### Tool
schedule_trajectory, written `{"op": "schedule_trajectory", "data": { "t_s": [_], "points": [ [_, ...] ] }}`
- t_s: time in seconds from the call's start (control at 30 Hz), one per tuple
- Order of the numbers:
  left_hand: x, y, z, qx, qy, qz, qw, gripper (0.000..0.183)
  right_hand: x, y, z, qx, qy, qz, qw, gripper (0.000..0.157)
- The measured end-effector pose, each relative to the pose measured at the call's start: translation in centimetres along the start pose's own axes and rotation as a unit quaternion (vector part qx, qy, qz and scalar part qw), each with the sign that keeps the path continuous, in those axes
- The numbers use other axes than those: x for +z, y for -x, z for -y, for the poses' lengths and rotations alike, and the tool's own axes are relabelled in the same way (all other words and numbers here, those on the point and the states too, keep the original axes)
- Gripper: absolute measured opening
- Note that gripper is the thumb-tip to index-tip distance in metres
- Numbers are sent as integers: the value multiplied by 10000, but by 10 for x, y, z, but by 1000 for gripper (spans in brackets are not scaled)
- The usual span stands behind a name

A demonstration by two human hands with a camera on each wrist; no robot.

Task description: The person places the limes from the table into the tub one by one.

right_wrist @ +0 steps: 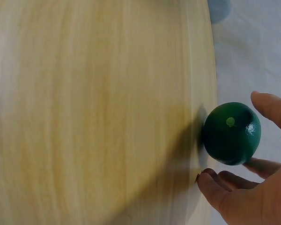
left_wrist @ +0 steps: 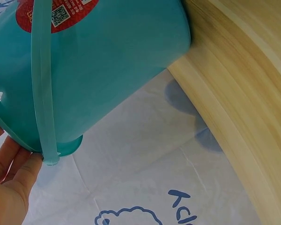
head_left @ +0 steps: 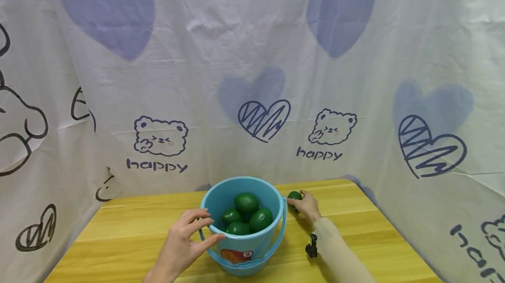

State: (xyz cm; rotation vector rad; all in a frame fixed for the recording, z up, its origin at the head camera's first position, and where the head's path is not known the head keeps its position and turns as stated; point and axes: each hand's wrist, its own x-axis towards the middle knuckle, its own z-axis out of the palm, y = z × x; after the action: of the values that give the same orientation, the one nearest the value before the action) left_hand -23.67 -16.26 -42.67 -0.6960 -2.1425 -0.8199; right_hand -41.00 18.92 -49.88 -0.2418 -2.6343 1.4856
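Observation:
A light blue bucket (head_left: 243, 234) stands on the table with several smooth dark green avocados (head_left: 246, 203) inside. My left hand (head_left: 185, 237) is at the bucket's left rim, fingers spread. In the left wrist view its fingertips (left_wrist: 25, 171) meet the rim close by the handle joint. To the right of the bucket another avocado (head_left: 294, 199) lies on the table, and my right hand (head_left: 309, 206) reaches around it. Seen in the right wrist view, the avocado (right_wrist: 231, 133) sits between spread thumb and fingers, with a gap at the thumb.
The yellow wood-grain table (head_left: 150, 223) runs back to a white curtain (head_left: 189, 77) with hearts and bears, which also hangs at both sides. The bucket's handle (head_left: 281, 234) droops across its front. A small black device (head_left: 311, 246) is worn on my right wrist.

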Motion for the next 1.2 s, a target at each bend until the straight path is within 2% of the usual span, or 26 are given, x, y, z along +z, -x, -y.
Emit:
{"op": "schedule_trajectory", "data": {
  "t_s": [0.1, 0.33, 0.63, 1.03, 1.2],
  "points": [
    [0, 0, 0, -32, 11, 3, 10000, 34, 0, -1, -1, -89, 42, 82, 9999, 81],
    [0, -2, 0, 70, 68, -75, 9999, 33, 1, -2, -1, -251, 129, 130, 9995, 72],
    [0, -1, -1, 120, 10, -81, 9999, 34, 5, -2, -4, -258, 151, -6, 9996, 70],
    [1, 1, -1, -43, 34, 6, 10000, 34, -2, 3, -7, -79, -446, 1, 9990, 65],
    [1, 1, 0, -2, 50, -37, 10000, 33, -3, 1, -4, -126, -631, -22, 9979, 63]
  ]
}}
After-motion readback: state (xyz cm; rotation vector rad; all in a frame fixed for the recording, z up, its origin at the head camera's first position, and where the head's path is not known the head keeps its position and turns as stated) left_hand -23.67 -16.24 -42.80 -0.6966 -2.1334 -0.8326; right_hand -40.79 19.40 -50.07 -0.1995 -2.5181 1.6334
